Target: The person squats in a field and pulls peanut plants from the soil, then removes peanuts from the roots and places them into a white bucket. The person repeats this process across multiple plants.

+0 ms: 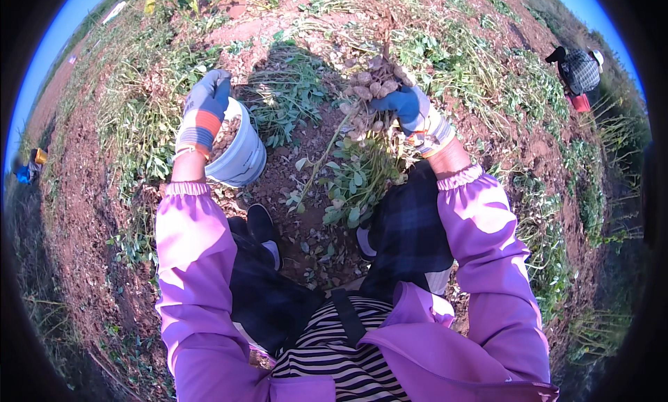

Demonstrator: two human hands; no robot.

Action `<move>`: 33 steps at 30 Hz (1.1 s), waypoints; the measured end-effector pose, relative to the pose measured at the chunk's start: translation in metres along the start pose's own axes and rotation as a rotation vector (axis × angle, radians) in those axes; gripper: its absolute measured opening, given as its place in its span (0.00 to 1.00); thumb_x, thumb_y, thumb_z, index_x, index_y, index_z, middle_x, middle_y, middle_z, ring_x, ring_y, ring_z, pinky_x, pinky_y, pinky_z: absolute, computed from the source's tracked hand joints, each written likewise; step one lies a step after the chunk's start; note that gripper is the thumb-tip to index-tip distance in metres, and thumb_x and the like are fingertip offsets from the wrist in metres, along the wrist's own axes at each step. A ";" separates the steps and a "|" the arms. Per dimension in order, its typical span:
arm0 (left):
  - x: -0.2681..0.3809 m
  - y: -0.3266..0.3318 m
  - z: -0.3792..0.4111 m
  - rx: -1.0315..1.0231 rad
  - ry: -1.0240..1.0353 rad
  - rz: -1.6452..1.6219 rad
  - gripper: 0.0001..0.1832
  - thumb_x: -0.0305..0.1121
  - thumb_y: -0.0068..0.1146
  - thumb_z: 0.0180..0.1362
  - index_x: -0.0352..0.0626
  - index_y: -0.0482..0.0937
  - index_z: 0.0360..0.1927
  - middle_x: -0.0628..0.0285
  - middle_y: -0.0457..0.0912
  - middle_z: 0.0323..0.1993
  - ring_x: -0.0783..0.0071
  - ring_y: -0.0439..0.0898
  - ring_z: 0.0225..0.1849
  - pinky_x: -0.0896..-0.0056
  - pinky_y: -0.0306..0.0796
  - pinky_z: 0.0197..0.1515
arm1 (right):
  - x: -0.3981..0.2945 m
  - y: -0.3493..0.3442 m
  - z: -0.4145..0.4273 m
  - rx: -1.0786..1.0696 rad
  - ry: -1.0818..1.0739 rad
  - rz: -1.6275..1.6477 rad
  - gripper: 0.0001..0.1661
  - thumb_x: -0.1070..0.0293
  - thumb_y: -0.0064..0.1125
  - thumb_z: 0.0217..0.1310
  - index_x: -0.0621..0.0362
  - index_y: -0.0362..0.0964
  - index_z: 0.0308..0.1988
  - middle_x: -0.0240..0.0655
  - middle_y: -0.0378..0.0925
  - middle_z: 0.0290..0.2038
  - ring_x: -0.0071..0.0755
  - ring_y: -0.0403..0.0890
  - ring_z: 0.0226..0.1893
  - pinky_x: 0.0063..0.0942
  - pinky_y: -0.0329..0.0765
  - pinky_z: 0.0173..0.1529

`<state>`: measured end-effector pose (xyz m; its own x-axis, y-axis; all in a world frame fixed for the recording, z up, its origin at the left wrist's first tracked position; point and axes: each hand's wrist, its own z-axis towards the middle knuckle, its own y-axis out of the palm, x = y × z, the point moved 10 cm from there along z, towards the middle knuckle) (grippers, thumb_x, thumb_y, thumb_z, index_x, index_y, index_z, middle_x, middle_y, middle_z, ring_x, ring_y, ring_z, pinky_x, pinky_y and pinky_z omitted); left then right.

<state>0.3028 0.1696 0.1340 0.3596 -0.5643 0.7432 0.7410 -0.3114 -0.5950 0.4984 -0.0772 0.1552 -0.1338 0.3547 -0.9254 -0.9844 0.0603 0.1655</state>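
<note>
My right hand, in a blue and grey work glove, grips a pulled peanut plant just by its cluster of peanut pods. The plant's green leaves hang below that hand, between my legs. My left hand, gloved the same way, is over the left rim of a white plastic bucket. Peanuts in their shells lie inside the bucket. The left fingers are bent and partly turned away, so whether they hold anything is hidden.
Uprooted peanut plants lie on reddish soil in front of me and along both sides. My shoes stand below the bucket. A person bends beside a red container far right; another person is near a yellow container far left.
</note>
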 end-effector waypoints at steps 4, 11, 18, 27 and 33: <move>-0.014 -0.017 0.001 0.158 0.032 0.407 0.32 0.39 0.57 0.48 0.51 0.61 0.58 0.38 0.63 0.55 0.51 0.74 0.46 0.62 0.67 0.49 | -0.006 0.011 0.004 -0.070 -0.081 -0.021 0.33 0.91 0.43 0.46 0.63 0.55 0.55 0.46 0.66 0.51 0.48 0.69 0.52 0.41 0.71 0.54; 0.123 0.119 -0.059 -0.493 0.415 -0.197 0.32 0.35 0.61 0.44 0.42 0.65 0.55 0.53 0.69 0.53 0.56 0.69 0.53 0.65 0.64 0.54 | 0.009 0.001 0.004 0.111 0.160 0.159 0.35 0.91 0.46 0.41 0.62 0.57 0.54 0.44 0.69 0.49 0.46 0.70 0.52 0.38 0.71 0.52; 0.141 0.146 -0.087 -0.473 0.522 -0.160 0.50 0.44 0.68 0.36 0.34 0.52 0.60 0.44 0.63 0.55 0.51 0.65 0.56 0.61 0.62 0.55 | 0.014 0.007 0.009 0.096 0.134 0.316 0.35 0.91 0.47 0.41 0.61 0.57 0.54 0.44 0.69 0.49 0.43 0.70 0.52 0.36 0.71 0.51; 0.140 0.147 -0.086 -0.256 0.526 -0.149 0.34 0.37 0.63 0.41 0.36 0.63 0.51 0.50 0.75 0.41 0.56 0.76 0.44 0.64 0.71 0.43 | 0.014 0.008 0.011 0.139 0.117 0.348 0.33 0.91 0.47 0.41 0.61 0.58 0.52 0.37 0.70 0.43 0.33 0.71 0.43 0.35 0.66 0.56; 0.141 0.145 -0.083 -0.198 0.530 -0.121 0.28 0.34 0.60 0.42 0.37 0.67 0.48 0.49 0.75 0.39 0.54 0.77 0.40 0.63 0.71 0.40 | 0.017 0.008 0.011 0.140 0.144 0.331 0.33 0.90 0.47 0.43 0.60 0.57 0.53 0.39 0.67 0.46 0.37 0.69 0.48 0.38 0.65 0.57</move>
<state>0.4140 -0.0189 0.1270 -0.0922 -0.8057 0.5851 0.6205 -0.5061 -0.5991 0.4894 -0.0603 0.1449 -0.4664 0.2422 -0.8508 -0.8614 0.0945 0.4991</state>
